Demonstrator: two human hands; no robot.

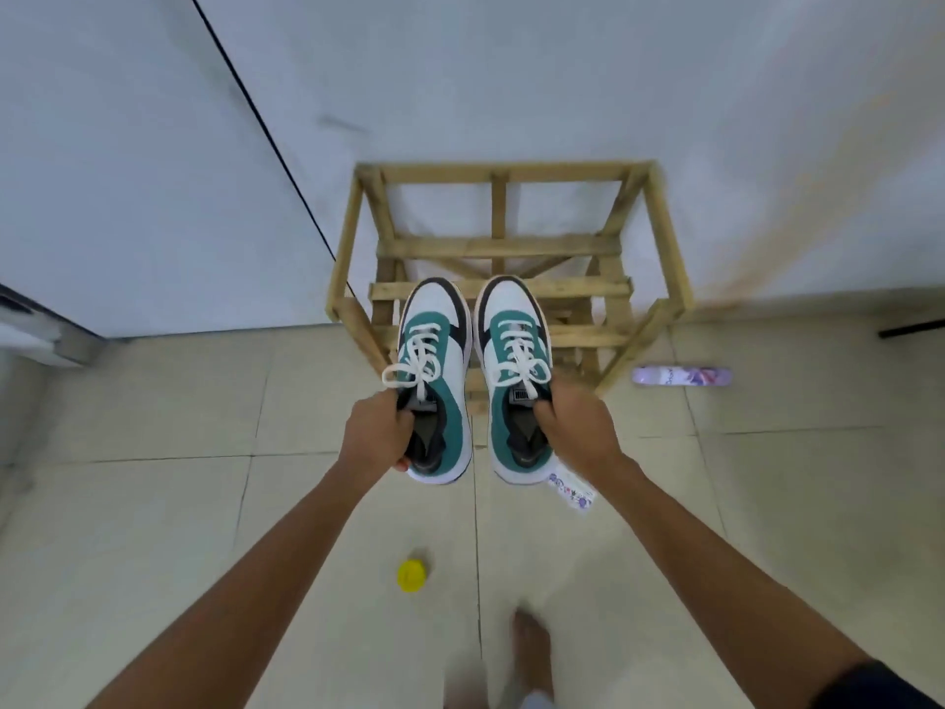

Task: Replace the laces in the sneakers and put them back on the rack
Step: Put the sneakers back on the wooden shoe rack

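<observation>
Two white, teal and black sneakers with tied white laces hang side by side in the air, toes pointing at the wall. My left hand (377, 431) grips the left sneaker (439, 360) at its collar, fingers inside the opening. My right hand (577, 421) grips the right sneaker (511, 360) the same way. Both shoes are held over the front of a wooden slatted rack (503, 245), which stands against the white wall with nothing on its shelves.
On the tiled floor lie a purple spray can (680, 376) right of the rack, a small patterned packet (570, 491) under my right wrist, and a yellow ball (412, 575). My bare foot (532, 652) shows at the bottom. A black cable (266, 130) runs down the wall.
</observation>
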